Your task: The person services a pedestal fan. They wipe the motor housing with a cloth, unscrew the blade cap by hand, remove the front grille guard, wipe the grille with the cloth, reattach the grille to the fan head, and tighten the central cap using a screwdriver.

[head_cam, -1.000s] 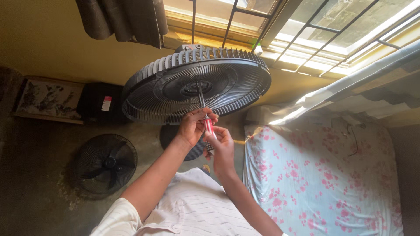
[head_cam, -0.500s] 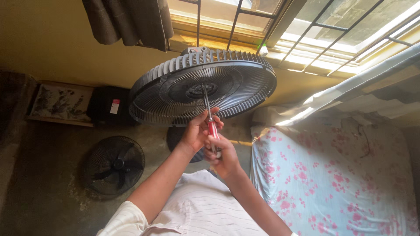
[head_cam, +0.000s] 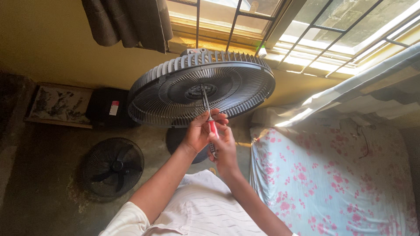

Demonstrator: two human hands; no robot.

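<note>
A black round fan guard [head_cam: 175, 87] on a standing fan tilts toward me under the window. A screwdriver [head_cam: 209, 117] with a red handle and a metal shaft reaches up to the fan's hub [head_cam: 200, 91]. My left hand [head_cam: 199, 131] wraps the upper handle and shaft. My right hand [head_cam: 224, 148] grips the lower end of the handle just below it. Both hands touch each other around the tool.
A second black fan grille with blades [head_cam: 111, 168] lies on the concrete floor at left. A black box [head_cam: 107, 111] and a framed picture [head_cam: 59, 105] lean against the yellow wall. A mattress with a flowered sheet [head_cam: 332, 175] is at right. Dark curtain [head_cam: 127, 22] hangs above.
The view has shifted slightly, so the fan and hands sit a bit further right and lower. My hands keep hold of the screwdriver at the hub.
</note>
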